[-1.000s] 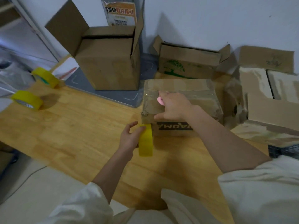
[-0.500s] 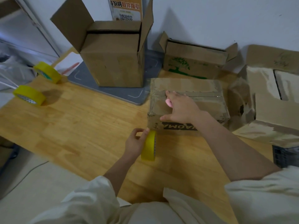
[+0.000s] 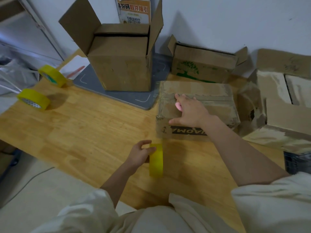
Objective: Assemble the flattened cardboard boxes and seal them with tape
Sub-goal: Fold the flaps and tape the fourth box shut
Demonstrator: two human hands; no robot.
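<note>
we press our right hand, fingers spread, on the closed box to steady it; our left hand grips the yellow tape roll just below, ready for sealing.

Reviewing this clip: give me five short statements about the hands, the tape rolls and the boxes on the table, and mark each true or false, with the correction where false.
1. The left hand grips a yellow tape roll. True.
2. The right hand lies flat on top of the closed box. True.
3. The tall box on the grey mat has its top flaps taped shut. False: its flaps stand open.
4. Two more yellow rolls lie at the table's left end. True.
5. The held roll rests on top of the closed box. False: it is in front of the box, over the wooden table.
</note>
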